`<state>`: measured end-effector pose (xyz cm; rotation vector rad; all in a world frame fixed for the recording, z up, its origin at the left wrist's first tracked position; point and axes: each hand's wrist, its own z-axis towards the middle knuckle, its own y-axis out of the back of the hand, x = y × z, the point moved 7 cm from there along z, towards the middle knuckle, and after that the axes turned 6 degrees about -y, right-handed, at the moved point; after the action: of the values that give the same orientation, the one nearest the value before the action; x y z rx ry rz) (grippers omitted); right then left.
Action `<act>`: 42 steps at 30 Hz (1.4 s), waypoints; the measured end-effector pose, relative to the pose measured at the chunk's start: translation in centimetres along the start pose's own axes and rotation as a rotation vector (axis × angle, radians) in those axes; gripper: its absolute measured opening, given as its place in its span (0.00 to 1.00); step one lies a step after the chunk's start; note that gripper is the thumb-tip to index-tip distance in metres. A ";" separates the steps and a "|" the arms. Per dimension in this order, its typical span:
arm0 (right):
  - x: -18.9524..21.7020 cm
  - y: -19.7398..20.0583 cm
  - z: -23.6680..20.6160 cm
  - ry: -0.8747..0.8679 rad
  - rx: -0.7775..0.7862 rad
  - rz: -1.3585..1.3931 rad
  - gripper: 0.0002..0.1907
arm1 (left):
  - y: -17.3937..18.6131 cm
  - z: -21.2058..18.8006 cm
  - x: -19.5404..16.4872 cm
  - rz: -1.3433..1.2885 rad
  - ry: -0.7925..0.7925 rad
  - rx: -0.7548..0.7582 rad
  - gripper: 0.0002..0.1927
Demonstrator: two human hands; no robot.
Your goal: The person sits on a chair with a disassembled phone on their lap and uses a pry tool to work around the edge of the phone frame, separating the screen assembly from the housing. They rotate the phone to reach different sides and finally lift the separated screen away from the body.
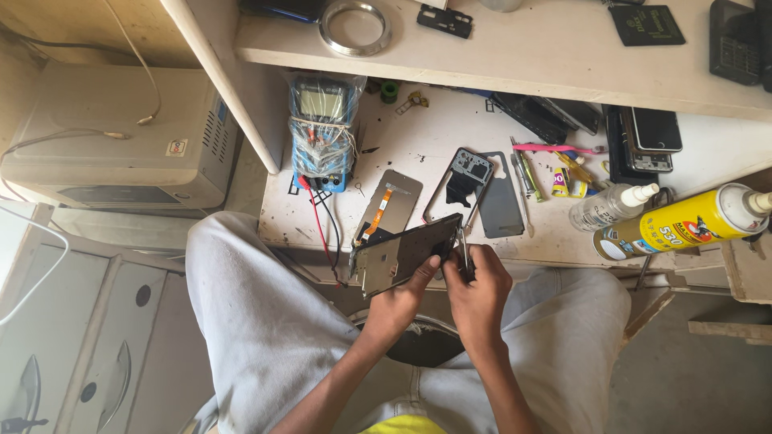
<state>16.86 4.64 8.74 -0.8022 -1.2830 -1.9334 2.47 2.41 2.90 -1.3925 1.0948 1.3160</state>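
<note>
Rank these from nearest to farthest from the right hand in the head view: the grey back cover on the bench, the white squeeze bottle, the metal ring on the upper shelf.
From the right hand:
1. Grey back cover, just above the hand on the bench.
2. White squeeze bottle, lying off to the right.
3. Metal ring, up on the top shelf, to the left.

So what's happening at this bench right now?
A seated person holds an opened phone body with a bare metal frame in the left hand, over the lap. The right hand works a thin metal tool at its right edge. A loose grey back cover, a plastic-wrapped multimeter and a yellow glue tube lie on the white desk.
</note>
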 end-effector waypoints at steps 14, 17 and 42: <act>-0.2 0.3 -0.3 -0.022 -0.057 -0.018 0.08 | -0.6 -0.5 -1.1 -0.042 -0.046 0.037 0.20; 0.0 0.4 -0.5 -0.026 -0.082 0.017 0.06 | -0.6 -0.4 -0.6 -0.176 0.039 0.003 0.20; -0.2 0.7 -0.2 -0.119 -0.096 0.146 0.04 | -0.5 -0.5 -0.9 -0.246 0.109 0.020 0.22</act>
<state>17.56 4.32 8.92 -1.0433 -1.1721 -1.8655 3.03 2.06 3.83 -1.5449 0.9691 1.0598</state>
